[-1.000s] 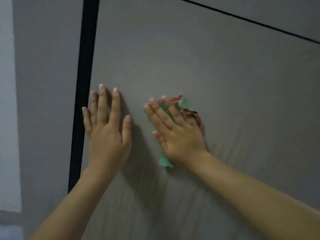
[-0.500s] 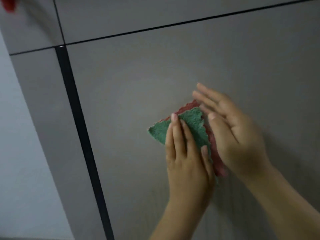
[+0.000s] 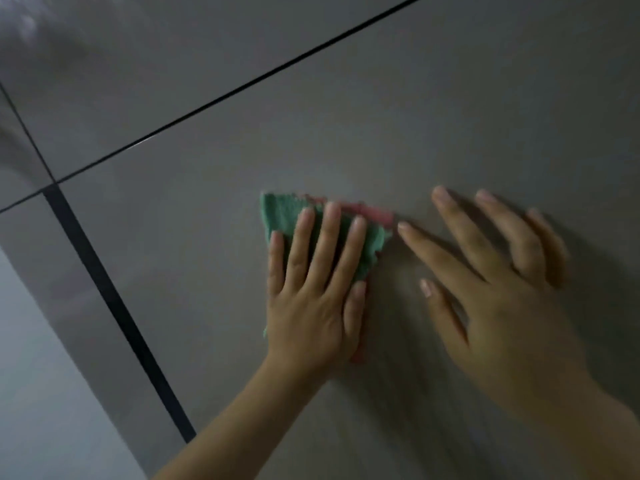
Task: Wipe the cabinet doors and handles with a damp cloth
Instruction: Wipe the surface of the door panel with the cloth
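A grey cabinet door [image 3: 398,109] fills most of the view, with thin dark seams dividing it from a panel above and a wider black gap [image 3: 114,306] running down its left side. A pale wall [image 3: 41,393] shows at lower left. The right hand [image 3: 498,289] lies blurred with fingers spread and straight, flat against the door, holding nothing, its index tip just beside the cloth. The left hand [image 3: 311,289] presses flat, fingers straight, on the cloth [image 3: 277,213], a folded green and pink piece against the door's middle.
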Demonstrator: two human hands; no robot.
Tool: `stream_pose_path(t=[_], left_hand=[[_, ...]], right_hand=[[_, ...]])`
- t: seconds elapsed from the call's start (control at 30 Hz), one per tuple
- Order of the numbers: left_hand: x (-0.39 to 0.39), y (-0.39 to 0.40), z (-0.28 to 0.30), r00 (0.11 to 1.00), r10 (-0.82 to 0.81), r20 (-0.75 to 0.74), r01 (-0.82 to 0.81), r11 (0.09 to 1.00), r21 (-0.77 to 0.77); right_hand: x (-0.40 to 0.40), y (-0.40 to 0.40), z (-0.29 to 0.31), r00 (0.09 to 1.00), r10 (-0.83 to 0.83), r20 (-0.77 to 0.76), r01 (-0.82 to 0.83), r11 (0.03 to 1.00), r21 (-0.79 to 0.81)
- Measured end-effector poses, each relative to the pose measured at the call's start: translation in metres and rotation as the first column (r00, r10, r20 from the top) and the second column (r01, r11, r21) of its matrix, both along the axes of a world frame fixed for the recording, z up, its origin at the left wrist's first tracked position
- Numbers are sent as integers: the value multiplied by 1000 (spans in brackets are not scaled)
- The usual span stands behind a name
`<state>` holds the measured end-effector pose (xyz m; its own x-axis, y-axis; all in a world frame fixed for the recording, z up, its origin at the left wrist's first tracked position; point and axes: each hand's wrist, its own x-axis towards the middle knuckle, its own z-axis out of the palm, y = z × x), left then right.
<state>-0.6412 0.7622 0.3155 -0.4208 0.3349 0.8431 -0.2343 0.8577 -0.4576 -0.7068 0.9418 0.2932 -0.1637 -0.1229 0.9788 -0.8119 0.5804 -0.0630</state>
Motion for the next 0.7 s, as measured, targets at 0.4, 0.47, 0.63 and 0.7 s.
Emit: stream_pose_path(t=[0.4, 0.47, 0.63, 0.7], left_hand=[[-24, 36, 31, 995, -46, -89, 54, 994, 94], [-18, 30, 0, 995, -90, 53, 95, 989, -112], [-4, 6, -10, 991, -99, 94, 114, 976, -183], [-3, 6, -5, 996, -77, 42, 80, 993, -91]], right_hand=[[3, 12, -6, 997, -28, -68, 3, 942, -336], [9, 21, -13, 997, -33, -76, 9, 953, -302], [7, 48, -27, 991, -105, -79, 93, 986, -135], [-2, 56, -25, 989, -139, -55, 130, 981, -146]])
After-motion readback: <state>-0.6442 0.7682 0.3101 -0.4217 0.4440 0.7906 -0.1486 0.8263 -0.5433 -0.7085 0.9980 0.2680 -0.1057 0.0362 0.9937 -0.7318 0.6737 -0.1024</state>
